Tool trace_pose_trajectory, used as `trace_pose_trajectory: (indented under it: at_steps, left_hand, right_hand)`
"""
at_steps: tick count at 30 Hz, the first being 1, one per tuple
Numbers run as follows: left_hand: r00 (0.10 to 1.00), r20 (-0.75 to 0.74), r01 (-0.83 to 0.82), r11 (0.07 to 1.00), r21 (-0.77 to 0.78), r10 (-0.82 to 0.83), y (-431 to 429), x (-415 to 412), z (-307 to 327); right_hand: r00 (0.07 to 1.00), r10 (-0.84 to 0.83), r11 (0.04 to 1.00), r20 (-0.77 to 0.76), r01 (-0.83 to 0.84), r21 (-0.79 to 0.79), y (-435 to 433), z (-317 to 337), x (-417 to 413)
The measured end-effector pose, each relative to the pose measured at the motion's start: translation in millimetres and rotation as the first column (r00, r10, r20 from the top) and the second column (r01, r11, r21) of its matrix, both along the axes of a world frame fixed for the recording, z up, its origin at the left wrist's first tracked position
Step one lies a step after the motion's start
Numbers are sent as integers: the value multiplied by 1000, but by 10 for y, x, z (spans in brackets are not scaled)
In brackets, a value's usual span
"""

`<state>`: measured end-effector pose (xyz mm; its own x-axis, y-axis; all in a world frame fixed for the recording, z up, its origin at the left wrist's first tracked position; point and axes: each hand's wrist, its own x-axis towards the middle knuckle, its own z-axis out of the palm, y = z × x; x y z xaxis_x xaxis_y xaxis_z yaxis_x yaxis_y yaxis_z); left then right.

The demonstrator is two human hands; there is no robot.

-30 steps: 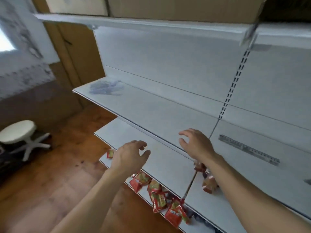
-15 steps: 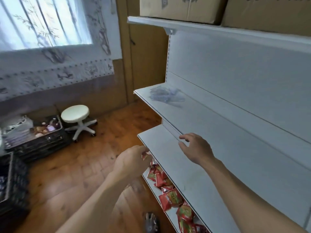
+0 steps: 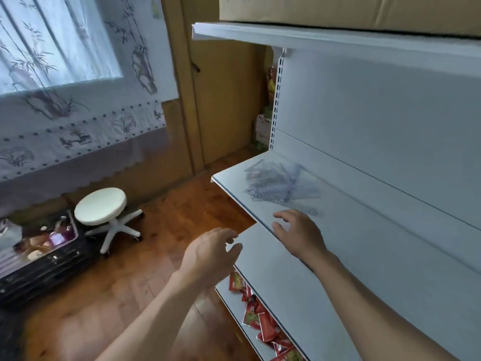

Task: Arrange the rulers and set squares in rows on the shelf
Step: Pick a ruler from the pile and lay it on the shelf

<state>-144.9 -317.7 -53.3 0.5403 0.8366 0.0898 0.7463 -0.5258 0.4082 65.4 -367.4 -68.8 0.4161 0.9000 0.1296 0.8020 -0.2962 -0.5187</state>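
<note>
1. Left hand [image 3: 210, 254] hovers just off the shelf's front edge, fingers loosely spread, holding nothing.
2. Right hand [image 3: 299, 235] reaches over the shelf [image 3: 377, 238], fingers half-curled, empty too.
3. Just beyond it, the clear rulers and set squares [image 3: 281, 183] lie in a jumbled heap. No rows yet, so sorting looks barely begun.

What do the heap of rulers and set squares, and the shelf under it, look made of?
Heap of rulers and set squares: probably clear plastic, glossy, since the shelf shows through it. Shelf: probably painted sheet metal, matte white, with a thin folded front lip.
</note>
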Motion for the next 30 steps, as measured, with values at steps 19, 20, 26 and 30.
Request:
trace_pose_trajectory:
  at_steps: [19,20,26,30]
  left_hand:
    - [872,14,488,870,-70,-489,2195,888,32]
    - [861,18,508,858,-79,-508,2253,910,17]
    - [812,64,582,798,-158,-580,2493,1033,-19]
    - [780,103,625,758,-188,-617,2520,1129,29]
  right_hand:
    - [972,-110,974,210,147,-170,1309,-16,203]
    - [967,-118,971,227,160,-175,1303,-42,202]
    - [934,-236,968,269,249,-16,1178,-90,138]
    - [898,-341,940,278,321,117,1137,-58,101]
